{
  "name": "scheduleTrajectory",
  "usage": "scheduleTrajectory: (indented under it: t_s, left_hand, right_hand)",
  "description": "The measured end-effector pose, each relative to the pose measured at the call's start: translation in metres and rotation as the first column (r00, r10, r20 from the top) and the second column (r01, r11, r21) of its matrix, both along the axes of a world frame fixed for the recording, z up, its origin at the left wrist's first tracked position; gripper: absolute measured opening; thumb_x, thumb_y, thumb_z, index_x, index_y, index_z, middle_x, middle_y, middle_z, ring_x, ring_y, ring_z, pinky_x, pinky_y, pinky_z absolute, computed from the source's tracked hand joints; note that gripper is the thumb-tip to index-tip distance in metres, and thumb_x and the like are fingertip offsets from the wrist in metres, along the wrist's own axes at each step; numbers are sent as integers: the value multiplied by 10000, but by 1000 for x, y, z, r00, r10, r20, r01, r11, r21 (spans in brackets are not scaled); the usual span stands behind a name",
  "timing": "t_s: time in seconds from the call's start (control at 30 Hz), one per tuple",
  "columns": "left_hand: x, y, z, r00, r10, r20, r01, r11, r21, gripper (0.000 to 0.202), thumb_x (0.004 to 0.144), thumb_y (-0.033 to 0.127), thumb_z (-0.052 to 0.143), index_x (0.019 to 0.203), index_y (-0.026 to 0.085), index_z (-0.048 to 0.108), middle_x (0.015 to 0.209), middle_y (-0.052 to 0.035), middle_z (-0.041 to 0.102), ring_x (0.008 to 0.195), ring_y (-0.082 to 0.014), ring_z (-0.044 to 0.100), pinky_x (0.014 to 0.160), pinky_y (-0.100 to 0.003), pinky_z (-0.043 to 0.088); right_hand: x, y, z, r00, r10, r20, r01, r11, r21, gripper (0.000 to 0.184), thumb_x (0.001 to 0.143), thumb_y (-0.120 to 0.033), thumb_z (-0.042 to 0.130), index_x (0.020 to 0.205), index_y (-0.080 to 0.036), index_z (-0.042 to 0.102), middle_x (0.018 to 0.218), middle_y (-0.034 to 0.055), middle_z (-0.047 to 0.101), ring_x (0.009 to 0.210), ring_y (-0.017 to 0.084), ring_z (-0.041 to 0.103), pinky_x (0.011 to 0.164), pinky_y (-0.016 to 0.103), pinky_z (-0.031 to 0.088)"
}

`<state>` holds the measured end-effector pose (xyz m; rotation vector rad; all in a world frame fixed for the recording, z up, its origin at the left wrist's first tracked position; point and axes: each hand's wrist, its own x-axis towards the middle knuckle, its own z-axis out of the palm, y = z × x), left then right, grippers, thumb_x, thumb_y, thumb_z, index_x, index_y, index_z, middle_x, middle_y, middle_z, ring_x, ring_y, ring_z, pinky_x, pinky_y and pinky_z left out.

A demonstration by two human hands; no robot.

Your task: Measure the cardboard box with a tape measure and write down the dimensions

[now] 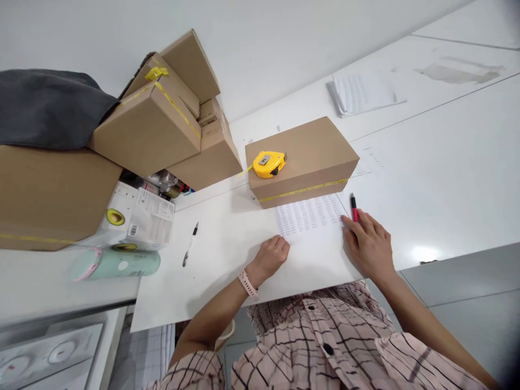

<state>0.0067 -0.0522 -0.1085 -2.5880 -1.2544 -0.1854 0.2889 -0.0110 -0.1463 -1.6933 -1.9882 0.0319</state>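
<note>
My left hand, with a pink watch band on its wrist, rests curled into a fist at the lower left of a printed sheet. I see nothing in its fingers. My right hand lies at the sheet's right edge, its fingers closed around a red and black pen pointing away from me. The far part of the sheet is under a closed cardboard box with a yellow tape strip along its front. On top of that box sits a yellow tape measure.
At left, several cardboard boxes are stacked, a dark cloth over them. Nearer are an avocado-printed carton, a mint bottle lying down and a clear pen. Papers lie at the back of the white table.
</note>
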Motion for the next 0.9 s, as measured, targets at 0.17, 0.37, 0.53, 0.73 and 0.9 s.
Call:
scheduleTrajectory:
  t_s: [0.17, 0.37, 0.53, 0.73, 0.9]
  left_hand:
    - [25, -28, -8, 996, 50, 78, -56, 996, 71, 196, 937, 25, 546, 804, 159, 602, 779, -53, 662, 802, -196, 676, 681, -294, 552]
    - [56, -64, -20, 975, 130, 178, -149, 985, 92, 128, 945, 78, 586, 1007, 131, 684, 984, -116, 747, 1010, -231, 716, 794, -314, 593]
    - [66, -83, -29, 937, 133, 323, -176, 978, 110, 363, 983, 385, 583, 1193, 111, 693, 1179, -166, 745, 1172, -313, 687, 996, -435, 575]
    - [59, -88, -31, 958, 109, 265, -121, 992, 31, 523, 1020, 525, 495, 1328, 126, 635, 1314, -165, 702, 1249, -319, 641, 1111, -507, 494]
    - [56, -89, -34, 951, 99, 293, -110, 994, 21, 491, 1042, 490, 468, 1295, 112, 653, 1260, -158, 725, 1199, -287, 663, 1120, -475, 478]
  right_hand:
    - [25, 0, -5, 998, 9, -70, -6, 999, 54, 366, 1037, -311, 434, 1218, -183, 725, 1334, 140, 689, 1147, 321, 602, 922, 453, 502]
    - [48, 2, 3, 985, -110, -130, 112, 994, 9, 353, 1002, -323, 454, 1062, -190, 776, 1025, 171, 726, 939, 310, 597, 776, 434, 481]
    - [52, -11, 36, 745, -165, -646, -79, 940, -331, 369, 940, -434, 574, 1256, -297, 705, 1023, 102, 705, 774, 216, 598, 673, 380, 493]
    - [25, -36, 61, 356, -180, -917, -656, 650, -383, 440, 889, -530, 521, 1159, -251, 728, 922, 128, 719, 764, 264, 672, 673, 437, 542]
    - [-19, -50, 67, 280, -166, -946, -778, 539, -324, 418, 785, -634, 711, 983, -273, 637, 695, 20, 616, 667, 222, 607, 625, 382, 502]
